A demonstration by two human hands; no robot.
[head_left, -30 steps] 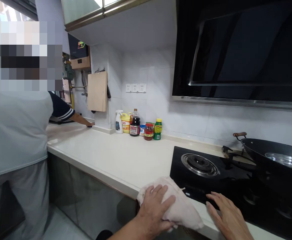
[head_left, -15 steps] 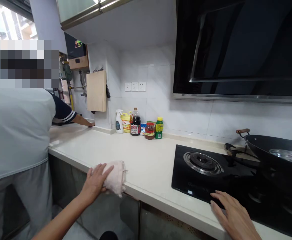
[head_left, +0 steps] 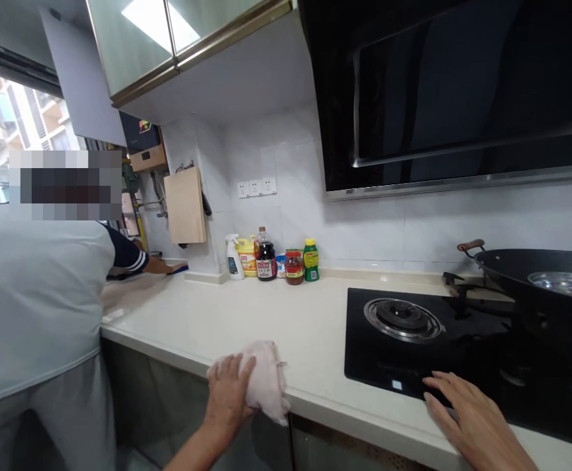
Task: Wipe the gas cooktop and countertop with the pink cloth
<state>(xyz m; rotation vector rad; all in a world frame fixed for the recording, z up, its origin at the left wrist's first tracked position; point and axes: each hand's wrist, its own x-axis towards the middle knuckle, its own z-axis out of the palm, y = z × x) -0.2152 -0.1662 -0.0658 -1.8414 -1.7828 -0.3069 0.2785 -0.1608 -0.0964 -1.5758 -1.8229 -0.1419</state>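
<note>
My left hand (head_left: 229, 392) is closed on a pale pink cloth (head_left: 266, 383), which lies over the front edge of the white countertop (head_left: 197, 333) and hangs partly down past it. The thumb rests on top of the cloth; some fingers are hidden beneath it. To the right, my right hand (head_left: 472, 415) holds nothing. Its fingers are stretched out with the tips at the front edge of the black gas stove (head_left: 384, 353).
A wok (head_left: 506, 271) with a shiny metal piece inside sits on the right burner. Against the wall stand a spray bottle (head_left: 234, 258), a dark sauce bottle (head_left: 266, 258) and other containers. At left, a person (head_left: 45, 281) leans over the counter, holding something blue. A range hood (head_left: 437, 98) hangs above.
My left hand and the cloth have shifted right along the counter edge. My right hand stays by the stove edge. The view has tilted up slightly, and the other person's blue item now shows.
</note>
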